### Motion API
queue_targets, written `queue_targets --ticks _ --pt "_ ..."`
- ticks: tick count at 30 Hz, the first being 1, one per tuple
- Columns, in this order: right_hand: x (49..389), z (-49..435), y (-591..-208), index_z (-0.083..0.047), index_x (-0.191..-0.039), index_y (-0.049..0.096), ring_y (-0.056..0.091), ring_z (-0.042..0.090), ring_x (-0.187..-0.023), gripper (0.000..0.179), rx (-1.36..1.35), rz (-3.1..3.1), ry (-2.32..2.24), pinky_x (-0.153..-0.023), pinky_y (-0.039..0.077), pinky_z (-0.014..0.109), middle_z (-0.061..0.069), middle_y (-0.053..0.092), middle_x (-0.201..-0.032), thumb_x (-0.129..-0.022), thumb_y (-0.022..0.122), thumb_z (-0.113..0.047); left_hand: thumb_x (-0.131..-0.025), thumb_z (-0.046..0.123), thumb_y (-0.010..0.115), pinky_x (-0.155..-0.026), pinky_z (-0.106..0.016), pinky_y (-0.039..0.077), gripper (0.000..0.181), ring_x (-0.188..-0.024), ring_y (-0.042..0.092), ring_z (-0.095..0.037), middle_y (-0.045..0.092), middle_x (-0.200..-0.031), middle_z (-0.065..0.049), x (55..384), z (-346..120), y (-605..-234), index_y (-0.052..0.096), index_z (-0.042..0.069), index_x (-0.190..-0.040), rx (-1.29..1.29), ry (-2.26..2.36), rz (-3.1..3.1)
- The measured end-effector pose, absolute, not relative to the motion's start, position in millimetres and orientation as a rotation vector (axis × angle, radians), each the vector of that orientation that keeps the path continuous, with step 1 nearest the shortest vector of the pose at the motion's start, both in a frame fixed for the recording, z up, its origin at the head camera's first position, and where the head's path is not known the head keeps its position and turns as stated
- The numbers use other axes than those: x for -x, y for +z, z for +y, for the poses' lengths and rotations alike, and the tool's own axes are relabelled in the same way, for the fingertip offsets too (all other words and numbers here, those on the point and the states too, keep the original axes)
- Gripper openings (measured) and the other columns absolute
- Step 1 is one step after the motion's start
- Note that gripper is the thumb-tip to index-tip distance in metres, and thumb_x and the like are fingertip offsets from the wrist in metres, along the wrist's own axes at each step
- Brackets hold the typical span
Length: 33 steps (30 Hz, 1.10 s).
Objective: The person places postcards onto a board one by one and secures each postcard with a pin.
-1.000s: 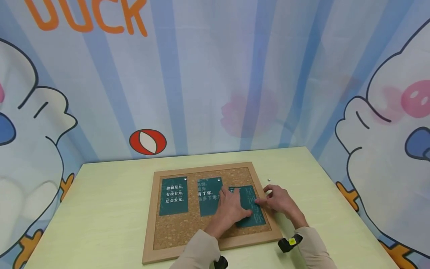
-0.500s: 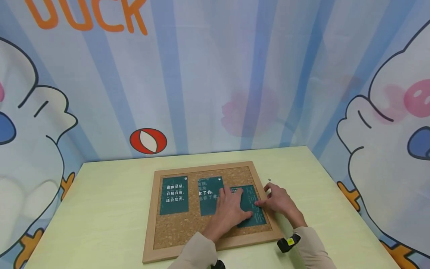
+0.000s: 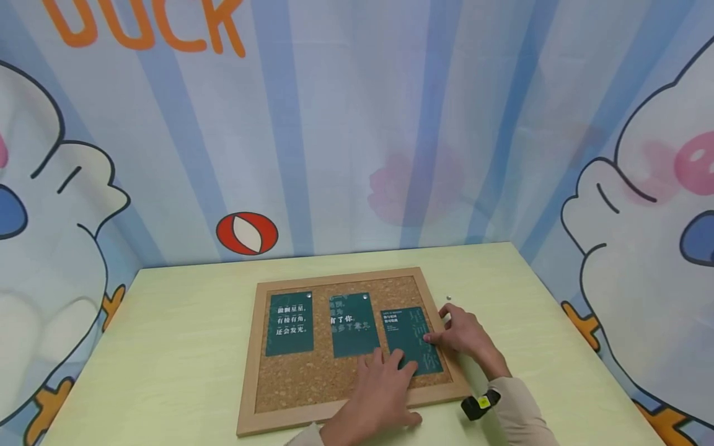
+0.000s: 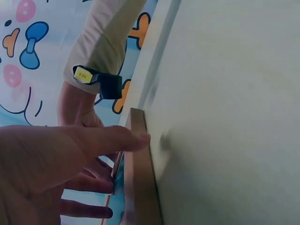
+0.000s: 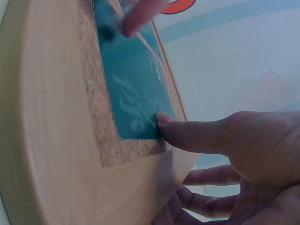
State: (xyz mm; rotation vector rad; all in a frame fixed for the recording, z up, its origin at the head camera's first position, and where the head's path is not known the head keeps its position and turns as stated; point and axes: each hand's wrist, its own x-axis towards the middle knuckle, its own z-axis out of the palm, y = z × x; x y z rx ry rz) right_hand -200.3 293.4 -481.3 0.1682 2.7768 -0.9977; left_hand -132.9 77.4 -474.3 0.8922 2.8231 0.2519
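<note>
A framed corkboard (image 3: 307,384) lies on the table with three dark green printed cards on it. Silver pushpins mark the top right corners of the left card (image 3: 289,323) and the middle card (image 3: 354,325). My right hand (image 3: 465,334) has its thumb on the right edge of the right card (image 3: 409,337), while its other fingers bend against the outer side of the wooden frame (image 5: 56,112). Over the board's front edge my left hand (image 3: 382,387) spreads its fingers, fingertips close to the right card's lower left corner, which they cover. Its thumb (image 4: 108,139) lies across the frame's front side.
One small silver pushpin (image 3: 449,298) sits on the pale table (image 3: 184,347), behind the right hand. A printed curtain (image 3: 346,136) with cartoon ducks encloses the table's back and sides.
My left hand has drawn back toward the front edge from between the middle and right cards, uncovering most of both. The right hand has stayed at the right card's edge.
</note>
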Motion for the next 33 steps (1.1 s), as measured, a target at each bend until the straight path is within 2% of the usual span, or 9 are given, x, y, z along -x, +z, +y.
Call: queue_targets --ticks 7,11,15,24,30,33 --pt "200 293 -481 0.004 -0.122 0.056 0.061 0.027 -0.078 0.059 -0.155 2.777 -0.998 -0.067 0.052 0.042 0.018 0.064 -0.099 -0.085 0.088 -0.028 -0.085 0.046 0.082 -0.085 -0.061 0.050 0.065 -0.119 0.052 -0.034 0.054 -0.144 -0.001 128 71 -479 0.061 0.027 -0.143 -0.871 0.214 2.812" --pt "200 294 -482 0.003 -0.122 0.056 0.061 0.027 -0.079 0.059 -0.153 2.777 -0.999 -0.066 0.052 0.041 0.018 0.064 -0.100 -0.085 0.089 -0.029 -0.085 0.045 0.081 -0.080 -0.059 0.050 0.061 -0.115 0.052 -0.033 0.055 -0.142 0.000 128 70 -482 0.063 0.026 -0.140 -0.874 0.212 2.829" --pt "200 295 -482 0.004 -0.123 0.056 0.062 0.027 -0.080 0.060 -0.133 2.771 -1.018 -0.067 0.052 0.042 0.017 0.064 -0.101 -0.085 0.088 -0.030 -0.085 0.046 0.080 -0.082 -0.060 0.049 0.061 -0.117 0.051 -0.033 0.054 -0.143 0.001 128 70 -482 0.063 0.027 -0.140 -0.858 0.217 2.820" --pt "205 309 -478 0.006 -0.129 0.055 0.068 0.024 -0.076 0.060 -0.117 2.645 -1.187 -0.066 0.058 0.042 0.018 0.066 -0.104 -0.096 0.076 -0.039 -0.086 0.046 0.079 -0.077 -0.059 0.049 0.059 -0.113 0.051 -0.032 0.054 -0.142 0.001 126 69 -481 0.064 0.027 -0.139 -0.873 0.224 2.833" --pt "218 321 -483 0.004 -0.119 0.053 0.069 0.025 -0.077 0.045 -0.210 2.635 -1.281 -0.066 0.059 0.040 0.021 0.064 -0.102 -0.100 0.072 -0.032 -0.088 0.047 0.077 -0.079 -0.060 0.049 0.058 -0.117 0.051 -0.033 0.053 -0.145 0.002 127 68 -483 0.062 0.029 -0.141 -0.880 0.221 2.816" --pt "225 324 -487 0.003 -0.119 0.050 0.068 0.024 -0.075 0.037 -0.241 2.646 -1.297 -0.064 0.059 0.039 0.020 0.063 -0.097 -0.103 0.067 -0.026 -0.089 0.047 0.077 -0.081 -0.063 0.049 0.058 -0.119 0.051 -0.034 0.053 -0.146 0.001 128 67 -484 0.062 0.029 -0.142 -0.883 0.229 2.809"
